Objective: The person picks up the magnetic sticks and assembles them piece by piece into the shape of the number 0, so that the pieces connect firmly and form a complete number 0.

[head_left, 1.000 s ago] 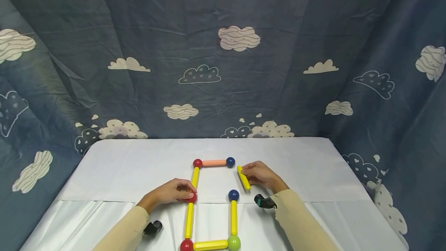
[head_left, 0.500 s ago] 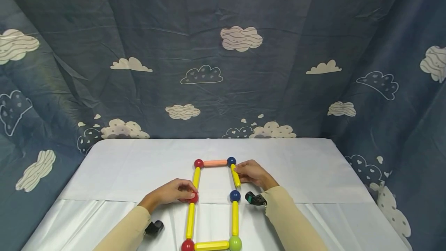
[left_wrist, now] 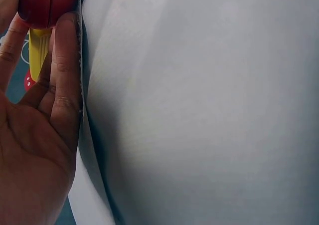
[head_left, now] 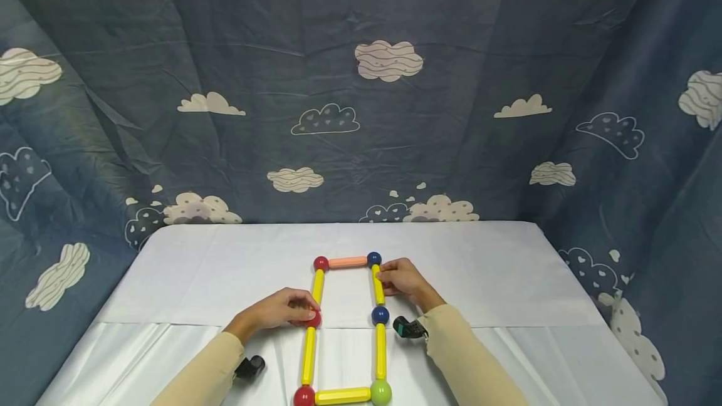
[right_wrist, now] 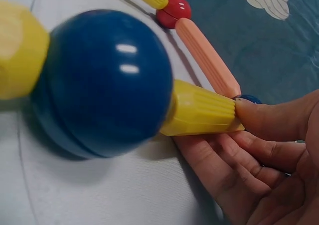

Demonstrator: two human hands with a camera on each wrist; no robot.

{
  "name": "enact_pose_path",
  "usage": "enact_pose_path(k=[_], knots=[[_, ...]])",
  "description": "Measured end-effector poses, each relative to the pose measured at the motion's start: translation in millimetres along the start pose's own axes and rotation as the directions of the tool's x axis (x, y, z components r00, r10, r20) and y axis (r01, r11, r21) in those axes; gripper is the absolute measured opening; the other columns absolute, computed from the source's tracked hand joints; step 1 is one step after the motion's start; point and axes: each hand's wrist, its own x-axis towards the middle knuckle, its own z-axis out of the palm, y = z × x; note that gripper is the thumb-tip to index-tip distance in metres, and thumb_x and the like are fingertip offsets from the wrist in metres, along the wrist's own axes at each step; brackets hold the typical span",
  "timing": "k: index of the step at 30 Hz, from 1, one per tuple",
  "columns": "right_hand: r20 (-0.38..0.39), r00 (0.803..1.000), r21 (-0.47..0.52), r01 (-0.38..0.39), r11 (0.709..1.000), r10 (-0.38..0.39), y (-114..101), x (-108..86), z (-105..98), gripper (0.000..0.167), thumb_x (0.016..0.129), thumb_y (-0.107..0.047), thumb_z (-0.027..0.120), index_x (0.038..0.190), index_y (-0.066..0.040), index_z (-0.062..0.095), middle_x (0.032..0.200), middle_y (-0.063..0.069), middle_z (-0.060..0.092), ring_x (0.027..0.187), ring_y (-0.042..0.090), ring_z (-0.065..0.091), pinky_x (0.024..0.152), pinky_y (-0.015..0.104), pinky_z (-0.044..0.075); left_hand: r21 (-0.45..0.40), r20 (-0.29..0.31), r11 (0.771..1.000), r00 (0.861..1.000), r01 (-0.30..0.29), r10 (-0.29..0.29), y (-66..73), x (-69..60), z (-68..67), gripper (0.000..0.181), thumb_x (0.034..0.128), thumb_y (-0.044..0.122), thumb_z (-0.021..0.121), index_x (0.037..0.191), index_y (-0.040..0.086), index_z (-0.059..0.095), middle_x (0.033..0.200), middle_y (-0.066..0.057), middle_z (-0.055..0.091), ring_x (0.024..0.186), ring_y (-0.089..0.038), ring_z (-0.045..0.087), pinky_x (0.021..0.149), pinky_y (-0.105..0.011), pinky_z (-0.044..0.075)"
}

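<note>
Rods and balls form a long frame lying on the white table. My left hand [head_left: 275, 313] holds the red ball [left_wrist: 49, 4] midway along the frame's left side, fingers and thumb around it. On the right side, my right hand [head_left: 407, 282] pinches a yellow rod [right_wrist: 202, 110] between thumb and fingers. That rod runs from the far blue ball [head_left: 374, 259] to the middle blue ball [right_wrist: 102, 83], apparently touching both. The far end is an orange rod [head_left: 347, 262] joined to a red ball [head_left: 321, 263]. Fingers partly cover the rod and the held red ball.
Nearer me, yellow rods [head_left: 308, 356] continue the frame to a red ball [head_left: 304, 396] and a green ball [head_left: 380, 392], with a yellow rod [head_left: 343, 396] between them. White cloth covers the table [head_left: 479, 255]. A dark cloud-patterned curtain [head_left: 254, 143] stands behind.
My right hand has moved left with the yellow rod, first bringing it to the far blue ball, then swinging its near end to the middle blue ball. My left hand stays put.
</note>
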Motion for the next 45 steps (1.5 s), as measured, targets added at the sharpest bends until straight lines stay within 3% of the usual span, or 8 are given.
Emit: enact_pose_path(k=[7,12,21,24,28,32,38,45], knots=[[-0.027,0.999,-0.031,0.024,0.999,-0.025,0,-4.5,5,0.03,0.094,-0.006,0.06,0.12,0.007,0.057,0.097,0.014,0.063,0.073,0.017,0.059,0.064,0.026,0.055,-0.001,-0.005,1.0,1.0,0.007,-0.007,0.7,-2.2,0.2,0.022,0.0906,0.019,0.068,0.108,0.005,0.068,0.095,-0.002,0.065,0.081,-0.016,0.055,0.072,-0.029,0.049],[-0.003,0.998,-0.05,0.06,0.997,-0.06,2,-6.6,5,0.031,0.094,-0.006,0.059,0.121,0.008,0.056,0.096,0.014,0.064,0.074,0.017,0.06,0.065,0.027,0.055,0.0,-0.007,1.0,1.0,0.009,-0.009,-0.1,-2.4,0.6,0.023,0.0901,0.019,0.069,0.108,0.006,0.068,0.095,-0.002,0.065,0.081,-0.016,0.055,0.072,-0.029,0.049],[-0.012,0.996,-0.088,0.09,0.992,-0.091,4,-10.8,3,0.027,0.091,-0.011,0.064,0.112,0.005,0.061,0.082,0.01,0.063,0.064,0.016,0.057,0.056,0.026,0.054,-0.009,-0.001,1.0,1.0,0.001,-0.001,-1.4,-0.3,1.9,0.022,0.0904,0.019,0.068,0.108,0.006,0.068,0.095,-0.002,0.065,0.081,-0.016,0.056,0.073,-0.029,0.05],[-0.002,0.996,-0.129,0.089,0.988,-0.09,3,-14.6,3,0.033,0.09,-0.013,0.066,0.116,0.004,0.058,0.081,0.01,0.062,0.062,0.016,0.057,0.056,0.026,0.054,-0.009,-0.005,1.0,1.0,0.003,-0.003,-0.1,-0.9,2.1,0.023,0.0901,0.02,0.069,0.108,0.006,0.067,0.095,-0.002,0.065,0.081,-0.016,0.056,0.073,-0.029,0.051],[0.035,0.996,-0.219,0.086,0.972,-0.081,0,-25.1,2,0.05,0.087,-0.017,0.071,0.13,-0.003,0.048,0.085,0.009,0.061,0.062,0.018,0.058,0.055,0.026,0.053,-0.01,-0.009,1.0,1.0,-0.003,0.003,0.8,-1.4,1.8,0.023,0.0902,0.02,0.069,0.108,0.006,0.067,0.094,-0.002,0.065,0.081,-0.016,0.057,0.073,-0.029,0.051],[0.087,0.988,-0.292,0.151,0.945,-0.131,1,-41.2,1,0.06,0.085,-0.018,0.073,0.136,-0.01,0.042,0.089,0.009,0.058,0.062,0.02,0.058,0.055,0.029,0.053,-0.01,-0.015,1.0,1.0,-0.004,0.004,0.7,-1.6,1.8,0.022,0.0904,0.02,0.068,0.108,0.005,0.067,0.094,-0.002,0.066,0.08,-0.015,0.057,0.073,-0.029,0.051],[0.142,0.965,-0.365,0.26,0.894,-0.222,5,-59.8,5,0.052,0.082,-0.015,0.076,0.129,-0.012,0.053,0.09,0.008,0.055,0.063,0.018,0.056,0.053,0.029,0.052,0.034,-0.037,0.999,0.999,0.009,-0.007,1.3,-2.5,1.7,0.023,0.0874,0.019,0.072,0.108,0.008,0.068,0.095,-0.001,0.063,0.081,-0.016,0.054,0.072,-0.029,0.05],[0.138,0.951,-0.358,0.307,0.882,-0.275,10,-63.7,8,0.047,0.081,-0.012,0.077,0.124,-0.008,0.058,0.09,0.008,0.056,0.063,0.017,0.056,0.053,0.028,0.053,0.106,-0.06,0.994,0.998,-0.007,0.014,1.7,-3.8,2.4,0.028,0.081,0.015,0.078,0.107,0.011,0.068,0.097,0.0,0.06,0.078,-0.017,0.05,0.066,-0.027,0.042]])
